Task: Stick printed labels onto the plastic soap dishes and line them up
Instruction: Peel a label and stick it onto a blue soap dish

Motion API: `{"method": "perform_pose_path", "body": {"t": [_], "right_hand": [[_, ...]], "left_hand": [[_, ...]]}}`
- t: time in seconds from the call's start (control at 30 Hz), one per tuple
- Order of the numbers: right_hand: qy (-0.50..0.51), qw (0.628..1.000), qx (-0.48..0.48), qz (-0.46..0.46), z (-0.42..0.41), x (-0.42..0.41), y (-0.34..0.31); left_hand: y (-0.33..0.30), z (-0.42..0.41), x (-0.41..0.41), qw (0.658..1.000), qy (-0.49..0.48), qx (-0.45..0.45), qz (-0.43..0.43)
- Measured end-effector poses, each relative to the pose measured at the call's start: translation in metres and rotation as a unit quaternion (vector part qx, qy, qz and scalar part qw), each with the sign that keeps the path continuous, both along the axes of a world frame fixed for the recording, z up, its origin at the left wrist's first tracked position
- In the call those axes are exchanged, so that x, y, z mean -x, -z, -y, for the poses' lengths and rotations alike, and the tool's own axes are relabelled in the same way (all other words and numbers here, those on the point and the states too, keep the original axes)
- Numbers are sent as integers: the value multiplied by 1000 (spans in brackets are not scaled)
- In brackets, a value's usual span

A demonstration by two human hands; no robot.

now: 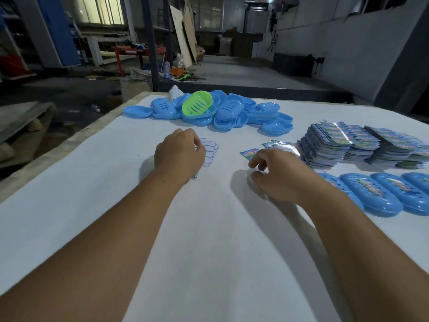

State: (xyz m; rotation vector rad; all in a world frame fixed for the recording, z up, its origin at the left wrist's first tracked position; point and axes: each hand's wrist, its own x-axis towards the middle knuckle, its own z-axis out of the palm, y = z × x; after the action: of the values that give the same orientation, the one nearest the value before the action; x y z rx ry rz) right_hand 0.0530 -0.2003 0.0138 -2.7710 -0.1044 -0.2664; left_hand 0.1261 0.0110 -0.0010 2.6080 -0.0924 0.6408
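The left hand (180, 154) lies knuckles-up on the white table (209, 252), its fingers curled down onto a sheet of small white stickers (210, 153); whether it pinches one cannot be told, since the fingertips are hidden. The sheet sticks out past its fingers, on the side toward the right hand.

The right hand (281, 175) hovers low over the table, fingers loosely bent and spread, thumb apart from them, holding nothing that shows. Just beyond its fingertips lies a loose printed label (249, 152), with a few more labels (277, 145) beside it.

Farther out to the right of that hand stand tall stacks of labels (352, 145), several side by side. Nearer than the stacks, close by the right wrist, a row of blue dishes (380, 194) lies upside down, touching side to side, each bearing a label on top; their long axes run away from the person, slanting left.

Beyond both hands sits a loose heap of blue dishes (229, 110), some nested, pointing every way. One green dish (197, 103) rests tilted on top of the heap, slotted hollow showing. A white object (174, 92) stands behind it.
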Motion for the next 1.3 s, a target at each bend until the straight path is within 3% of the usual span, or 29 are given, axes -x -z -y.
{"method": "perform_pose_path", "body": {"t": [0.1,0.37,0.6,0.7,0.77,0.8,0.87,0.9,0.93,1.0,1.07,1.3], "right_hand": [[-2,999,-19,29,-5,0,5],[13,993,-68,98,-2,-3,5],[7,994,-73,76,-3,-1,5],[7,994,-77,78,-4,0,3],[8,994,-83,76,-4,0,3],[8,993,-90,74,-3,1,3],[10,991,-108,73,-3,0,2],[14,990,-116,74,-2,0,1],[19,989,-124,75,-2,-1,0],[29,987,-139,81,-1,-2,-1],[37,982,-156,97,-1,-2,-4],[-33,984,-148,95,-1,1,-3]], "left_hand": [[-2,21,-21,1000,23,-16,0],[0,79,-108,975,42,-217,-28],[5,86,-129,983,29,-181,-4],[4,83,-120,997,42,-70,8],[-4,84,-110,991,69,111,-35],[-11,85,-103,963,83,246,-69],[-26,86,-86,839,88,514,-155],[-31,85,-78,779,87,593,-183],[-33,81,-72,746,86,631,-196],[-33,72,-56,720,101,653,-213],[-31,63,-37,716,120,650,-226],[-25,35,12,768,117,587,-227]]}}
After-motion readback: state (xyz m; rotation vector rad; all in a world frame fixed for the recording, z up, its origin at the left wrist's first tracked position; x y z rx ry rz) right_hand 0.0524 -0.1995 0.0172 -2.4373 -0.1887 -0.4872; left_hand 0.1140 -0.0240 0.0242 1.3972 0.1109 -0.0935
